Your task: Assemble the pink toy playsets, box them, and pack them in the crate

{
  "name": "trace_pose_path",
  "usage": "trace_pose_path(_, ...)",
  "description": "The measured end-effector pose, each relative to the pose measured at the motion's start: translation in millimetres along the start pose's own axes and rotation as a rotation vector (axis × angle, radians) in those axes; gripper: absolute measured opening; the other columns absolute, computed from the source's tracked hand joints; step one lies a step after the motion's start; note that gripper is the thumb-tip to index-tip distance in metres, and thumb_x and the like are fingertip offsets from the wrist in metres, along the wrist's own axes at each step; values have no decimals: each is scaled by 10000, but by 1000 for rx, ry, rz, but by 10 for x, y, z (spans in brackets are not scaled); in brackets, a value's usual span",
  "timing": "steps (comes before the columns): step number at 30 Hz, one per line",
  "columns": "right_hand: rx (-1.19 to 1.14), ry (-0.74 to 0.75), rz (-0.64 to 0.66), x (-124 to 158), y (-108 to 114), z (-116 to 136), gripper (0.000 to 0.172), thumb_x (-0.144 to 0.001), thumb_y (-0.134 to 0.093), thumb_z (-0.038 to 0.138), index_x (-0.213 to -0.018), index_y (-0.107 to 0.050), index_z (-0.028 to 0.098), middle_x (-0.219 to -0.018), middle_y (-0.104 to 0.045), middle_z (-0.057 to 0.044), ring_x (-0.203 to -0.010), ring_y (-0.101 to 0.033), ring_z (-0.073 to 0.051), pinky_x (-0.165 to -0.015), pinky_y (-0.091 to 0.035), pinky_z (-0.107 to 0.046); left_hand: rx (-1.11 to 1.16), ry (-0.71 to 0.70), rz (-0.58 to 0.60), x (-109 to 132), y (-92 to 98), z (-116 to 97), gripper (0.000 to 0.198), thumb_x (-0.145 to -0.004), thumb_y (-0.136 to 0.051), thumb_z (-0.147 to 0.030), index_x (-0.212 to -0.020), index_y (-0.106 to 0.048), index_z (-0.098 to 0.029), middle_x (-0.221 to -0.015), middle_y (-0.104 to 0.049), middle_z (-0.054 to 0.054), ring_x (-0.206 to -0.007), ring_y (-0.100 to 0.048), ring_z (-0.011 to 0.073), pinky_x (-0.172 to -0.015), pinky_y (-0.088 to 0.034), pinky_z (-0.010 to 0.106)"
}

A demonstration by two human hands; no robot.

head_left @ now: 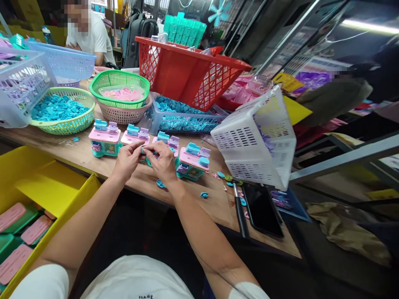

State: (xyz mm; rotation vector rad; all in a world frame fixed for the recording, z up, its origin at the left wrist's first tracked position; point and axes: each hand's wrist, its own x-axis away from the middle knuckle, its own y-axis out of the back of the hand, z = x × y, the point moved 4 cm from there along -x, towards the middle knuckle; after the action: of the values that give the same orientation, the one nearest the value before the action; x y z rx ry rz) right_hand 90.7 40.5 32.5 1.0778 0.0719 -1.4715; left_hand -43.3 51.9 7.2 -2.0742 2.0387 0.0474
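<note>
My left hand (128,160) and my right hand (162,161) meet over the table's front part, fingertips pinched together on a small blue plastic piece (142,150). Fingers cover most of it, so its exact shape is hidden. Just behind my hands stands a row of several pink and teal toy boxes with blue and purple parts on top: one toy box (105,139) at the left end, another toy box (193,161) beside my right hand. Loose on the wood below lie a blue ring-like part (161,183) and a small blue part (204,194).
Behind the row stand a green-rimmed basket of blue pieces (62,111), a green basket (120,85), and a red basket (174,74) over a clear bin (187,123). A white basket (249,145) leans at right near a black phone (262,209) and a black-handled tool (240,216). A yellow box (59,166) is at left.
</note>
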Motion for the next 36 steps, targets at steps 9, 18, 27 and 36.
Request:
trace_pose_path(9, 369, -125, 155, -460, -252, -213, 148, -934, -594, 184, -911, -741, 188, -951, -717, -74, -900, -635, -220, -837, -459, -319, -992, -614, -75, -266, 156, -93, 354, -892, -429, -94, -1146, -667, -158, -1101, -693, 127, -1058, -611, 262, -944, -507, 420)
trace_pose_path(18, 564, -100, 265, -499, -273, -89, 191, -986, -553, 241, -966, -733, 179, -1047, -723, -87, -1012, -602, -247, -875, -447, -346, -1220, -679, 147, -131, 98, 12, 382, -885, -442, -85, -1215, -625, -145, -1239, -655, 155, -1132, -570, 316, -975, -478, 485)
trace_pose_path(27, 537, -73, 5, 249, 654, -48, 267, -1005, -539, 275, -1228, -664, 199, -1182, -674, -51, -1158, -551, -218, -1064, -424, -378, -1105, -864, 144, -39, 78, -209, 440, -880, -497, -110, -1276, -586, -279, -1264, -634, 94, -1192, -569, 312, -1024, -446, 510)
trace_pose_path(36, 320, -315, -77, 1641, 1408, -754, 176, -941, -585, 290, -981, -726, 193, -904, -688, -73, -752, -646, -201, -728, -550, -357, -469, -200, 506, 868, -1178, 356, 249, -899, -554, -302, -1017, -720, -159, -869, -726, 82, -694, -646, 149, -659, -532, 272)
